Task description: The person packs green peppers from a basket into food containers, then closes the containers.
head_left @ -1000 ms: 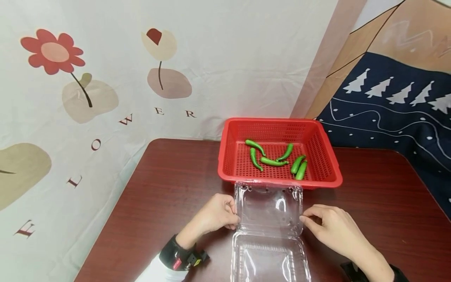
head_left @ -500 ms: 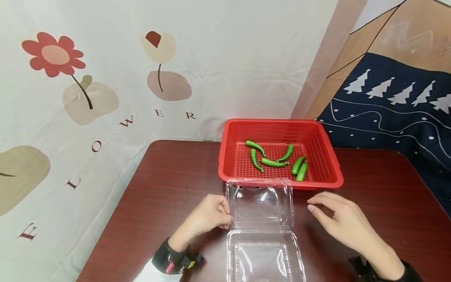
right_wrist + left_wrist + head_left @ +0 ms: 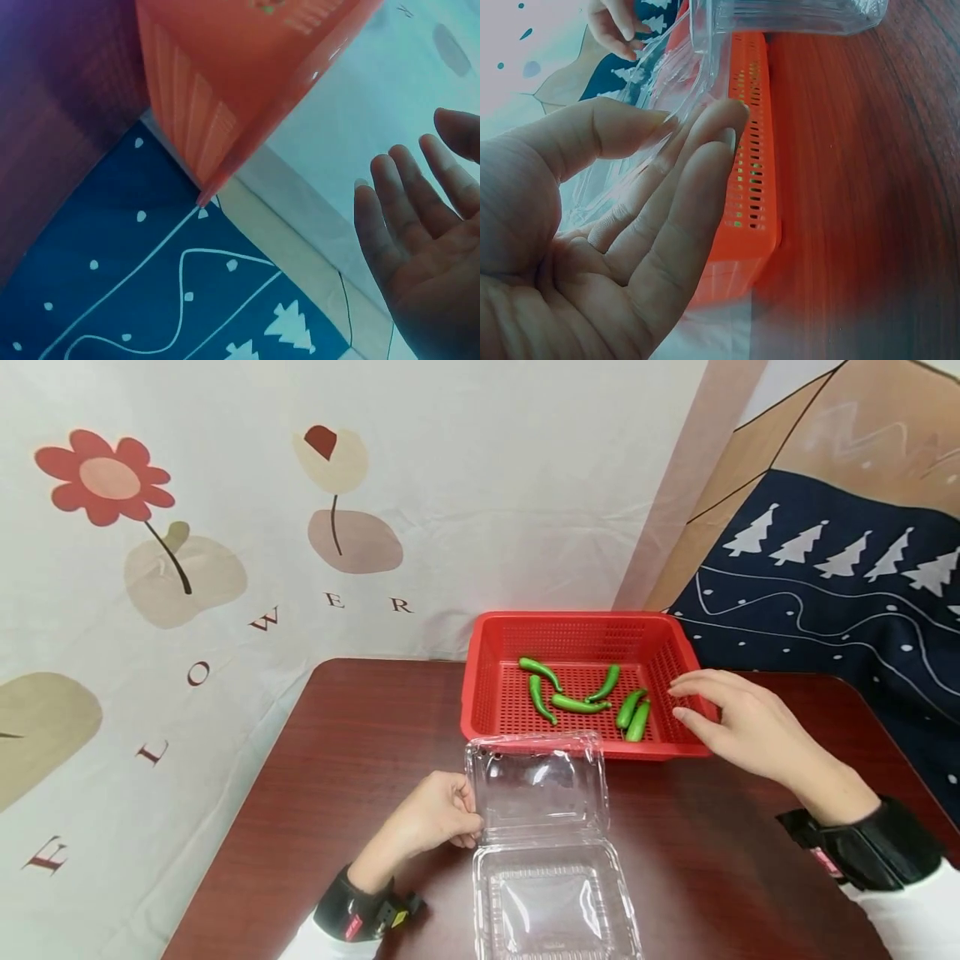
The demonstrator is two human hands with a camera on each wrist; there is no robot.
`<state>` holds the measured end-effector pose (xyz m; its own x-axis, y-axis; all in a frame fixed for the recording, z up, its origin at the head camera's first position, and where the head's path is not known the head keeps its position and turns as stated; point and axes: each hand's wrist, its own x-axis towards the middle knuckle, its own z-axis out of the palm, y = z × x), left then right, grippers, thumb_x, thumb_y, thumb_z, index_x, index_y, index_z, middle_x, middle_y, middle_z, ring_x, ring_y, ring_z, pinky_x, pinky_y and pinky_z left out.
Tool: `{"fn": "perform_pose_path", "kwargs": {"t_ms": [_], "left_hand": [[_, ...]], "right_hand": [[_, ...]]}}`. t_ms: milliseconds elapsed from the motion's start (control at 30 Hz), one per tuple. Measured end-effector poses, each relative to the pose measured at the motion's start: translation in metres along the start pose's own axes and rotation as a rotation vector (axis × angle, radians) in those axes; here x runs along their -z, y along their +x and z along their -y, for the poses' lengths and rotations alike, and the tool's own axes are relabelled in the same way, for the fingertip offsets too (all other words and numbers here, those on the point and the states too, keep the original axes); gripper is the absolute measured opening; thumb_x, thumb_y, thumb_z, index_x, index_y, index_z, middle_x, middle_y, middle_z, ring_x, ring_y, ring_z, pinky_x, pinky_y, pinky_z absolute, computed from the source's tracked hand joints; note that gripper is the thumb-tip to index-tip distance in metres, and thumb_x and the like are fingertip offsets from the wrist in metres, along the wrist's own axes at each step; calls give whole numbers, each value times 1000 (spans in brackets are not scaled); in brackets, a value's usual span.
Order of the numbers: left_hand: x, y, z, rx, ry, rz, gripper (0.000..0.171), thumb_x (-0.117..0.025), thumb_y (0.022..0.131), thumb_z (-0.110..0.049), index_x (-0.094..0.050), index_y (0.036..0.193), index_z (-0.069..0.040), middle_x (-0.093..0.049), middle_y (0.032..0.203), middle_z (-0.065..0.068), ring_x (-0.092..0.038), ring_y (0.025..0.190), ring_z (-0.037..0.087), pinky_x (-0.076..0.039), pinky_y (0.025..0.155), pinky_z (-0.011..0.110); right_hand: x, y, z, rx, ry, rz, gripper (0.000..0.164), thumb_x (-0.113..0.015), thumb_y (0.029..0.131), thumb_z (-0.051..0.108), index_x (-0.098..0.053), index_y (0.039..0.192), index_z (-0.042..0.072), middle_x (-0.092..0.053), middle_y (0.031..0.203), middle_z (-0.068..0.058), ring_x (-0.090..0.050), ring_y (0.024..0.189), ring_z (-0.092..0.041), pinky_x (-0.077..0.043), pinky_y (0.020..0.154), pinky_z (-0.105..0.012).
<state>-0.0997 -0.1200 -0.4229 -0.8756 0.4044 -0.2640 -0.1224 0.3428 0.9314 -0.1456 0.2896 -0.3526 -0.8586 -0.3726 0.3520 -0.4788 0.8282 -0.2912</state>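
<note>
My left hand point(image 3: 435, 812) pinches the left edge of the raised lid of a clear plastic clamshell box point(image 3: 551, 897); the left wrist view shows thumb and fingertips on the thin lid edge point(image 3: 697, 94). The box's bottom half lies on the table towards me. Over the right side of the red basket point(image 3: 480, 693) hovers my right hand point(image 3: 750, 727), holding nothing, its fingers apart and relaxed. Several green chili peppers point(image 3: 581, 704) lie on the basket floor, to the left of that hand. In the right wrist view they are mostly hidden by the basket wall.
The dark red-brown wooden table point(image 3: 360, 727) carries the basket at its far edge. Behind it hangs a pale cloth point(image 3: 450, 485) with printed flowers and letters. A dark blue cloth point(image 3: 825, 602) with white trees hangs at the right.
My right hand has let go of the lid's right edge and moved up and right to the basket. The left hand and box have shifted slightly left, still together.
</note>
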Motion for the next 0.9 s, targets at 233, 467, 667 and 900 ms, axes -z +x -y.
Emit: {"fn": "perform_pose_path", "kwargs": {"t_ms": [233, 467, 667, 900], "left_hand": [[5, 0, 4, 9, 15, 1, 16, -68, 80, 11, -57, 78, 1, -72, 68, 15, -72, 57, 27, -66, 59, 52], [8, 2, 4, 21, 29, -5, 16, -70, 82, 10, -57, 81, 1, -72, 69, 13, -73, 59, 29, -66, 60, 50], [8, 2, 4, 24, 23, -12, 16, -71, 82, 10, -57, 81, 1, -72, 69, 12, -73, 59, 29, -67, 61, 50], [8, 3, 6, 25, 12, -22, 16, -70, 81, 10, -57, 79, 1, -72, 69, 12, -72, 58, 24, -66, 60, 50]], "right_hand": [[-7, 33, -7, -17, -3, 200, 38, -80, 89, 11, -72, 125, 2, -68, 130, -21, -60, 122, -42, -54, 98, -69], [-25, 57, -16, -40, 14, 364, 46, -77, 88, 7, -67, 132, -3, -63, 137, -26, -54, 131, -47, -45, 108, -72], [-44, 63, -22, -13, 2, 445, 46, -76, 81, -3, -71, 127, -1, -65, 135, -26, -58, 126, -43, -49, 107, -68], [-59, 66, -27, 21, -29, 478, 51, -75, 77, -10, -72, 126, 0, -68, 129, -21, -59, 122, -42, -50, 104, -67]]}}
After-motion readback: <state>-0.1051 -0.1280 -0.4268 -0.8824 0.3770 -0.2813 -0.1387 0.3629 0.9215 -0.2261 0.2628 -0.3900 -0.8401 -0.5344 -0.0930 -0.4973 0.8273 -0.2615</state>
